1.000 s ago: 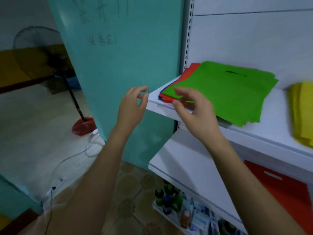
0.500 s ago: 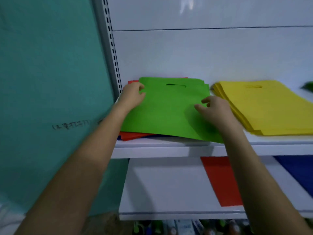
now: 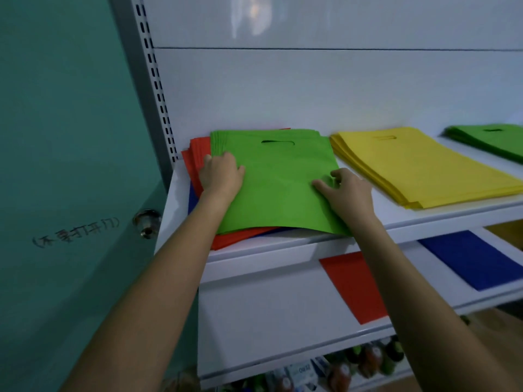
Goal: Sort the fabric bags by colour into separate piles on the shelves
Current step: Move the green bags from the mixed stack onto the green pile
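A mixed stack lies at the left of the upper shelf (image 3: 441, 219): a green bag (image 3: 277, 176) with a cut-out handle on top, red bags (image 3: 195, 157) and a blue bag (image 3: 193, 200) beneath. My left hand (image 3: 220, 176) rests on the green bag's left edge, fingers curled over it. My right hand (image 3: 343, 190) presses on the green bag's right edge, fingers bent on the fabric. A yellow pile (image 3: 418, 168) lies to the right, and a green pile (image 3: 492, 140) sits at the far right.
The lower shelf (image 3: 254, 321) holds a red bag (image 3: 353, 287) and a blue bag (image 3: 472, 258). Bottles and packets (image 3: 362, 360) stand on the bottom shelf. A teal door (image 3: 70, 137) with a round knob (image 3: 145, 220) is at the left, next to the slotted shelf upright (image 3: 158, 94).
My view has swung from the side round to face the shelf and moved closer. Both hands have gone from the stack's corner onto the green bag's left and right edges.
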Motion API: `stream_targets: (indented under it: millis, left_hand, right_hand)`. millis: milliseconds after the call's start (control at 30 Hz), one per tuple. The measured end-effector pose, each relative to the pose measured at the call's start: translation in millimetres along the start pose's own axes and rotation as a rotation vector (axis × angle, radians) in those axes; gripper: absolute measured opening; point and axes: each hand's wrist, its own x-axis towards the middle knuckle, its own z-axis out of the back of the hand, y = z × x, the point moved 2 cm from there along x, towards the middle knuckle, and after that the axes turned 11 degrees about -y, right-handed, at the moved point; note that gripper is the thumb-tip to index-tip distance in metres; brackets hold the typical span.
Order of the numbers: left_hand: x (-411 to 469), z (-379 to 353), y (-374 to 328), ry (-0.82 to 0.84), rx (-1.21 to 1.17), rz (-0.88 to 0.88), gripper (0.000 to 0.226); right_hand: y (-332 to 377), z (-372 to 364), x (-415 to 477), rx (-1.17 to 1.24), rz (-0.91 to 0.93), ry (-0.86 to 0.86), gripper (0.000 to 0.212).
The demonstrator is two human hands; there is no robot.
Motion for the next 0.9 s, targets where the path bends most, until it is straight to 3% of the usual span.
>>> stream_targets:
  millis: [433,633,733,900]
  left_hand:
    - [1.1,-2.3,-3.9,-0.111,-0.041,-0.162,0.020]
    - [-1.1,5.2,-4.1,-0.154,-0.286,-0.216,0.026]
    - [-2.8,13.5,-5.0,-0.219,-0.440,-0.183,0.035]
    - [3.5,27.5,-6.0,-0.275,-0.632,-0.127,0.034]
  right_hand:
    - [12.7,13.6,3.3,-0.159,0.051,0.011,0.055]
    - [11.3,36.1,12.0,0.043,-0.209,0.173,0.061]
    - [7.8,46.4,9.3,0.224,-0.300,0.174,0.065]
    - [-0.9,66.0,-4.7,0.484,-0.268,0.054,0.041]
